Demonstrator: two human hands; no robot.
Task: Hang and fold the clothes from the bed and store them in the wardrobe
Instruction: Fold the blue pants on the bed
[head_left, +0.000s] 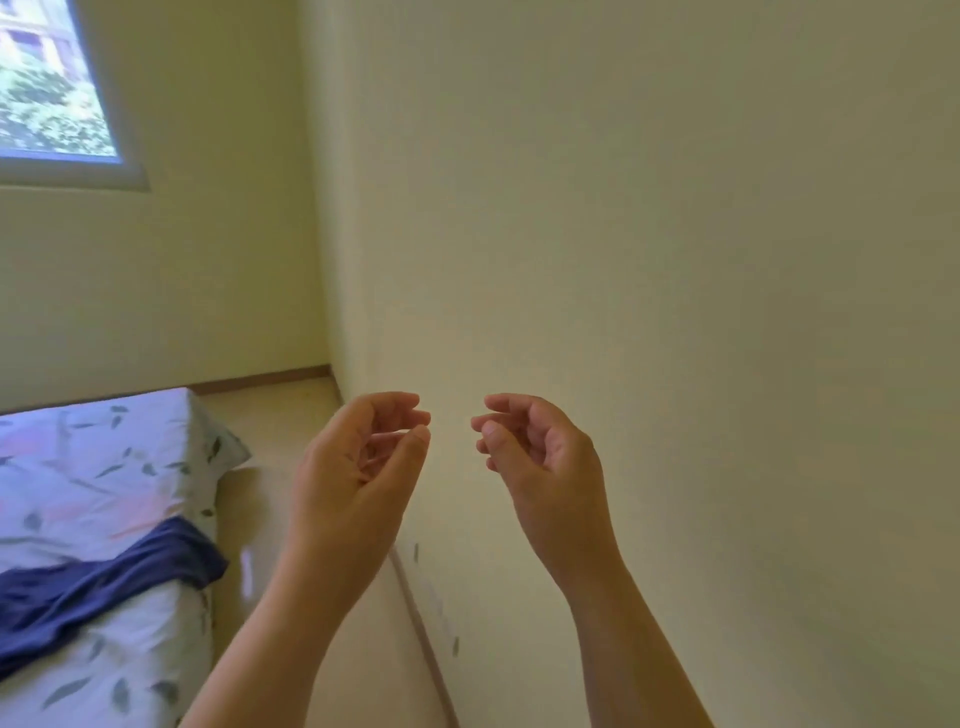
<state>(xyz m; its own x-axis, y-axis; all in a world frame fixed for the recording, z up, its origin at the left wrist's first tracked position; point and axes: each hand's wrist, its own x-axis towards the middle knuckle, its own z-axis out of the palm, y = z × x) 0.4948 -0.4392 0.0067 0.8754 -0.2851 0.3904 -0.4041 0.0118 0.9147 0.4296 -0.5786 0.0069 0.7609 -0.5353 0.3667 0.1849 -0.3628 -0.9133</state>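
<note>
I see left grip (358, 462) and right grip (543, 457) loosely curled, empty; a navy cloth garment (93, 587) lies on the leaf-print bed (78, 467).

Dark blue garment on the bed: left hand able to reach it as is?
Probably yes: the left hand holds nothing, and the dark blue fabric garment lies uncovered on the leaf-print bed, nothing between.

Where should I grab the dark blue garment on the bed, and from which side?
Grip the navy garment at its bunched end by the edge of the bed, coming from the floor side with the left hand. That end looks closest, and its folds offer a pinch.
</note>
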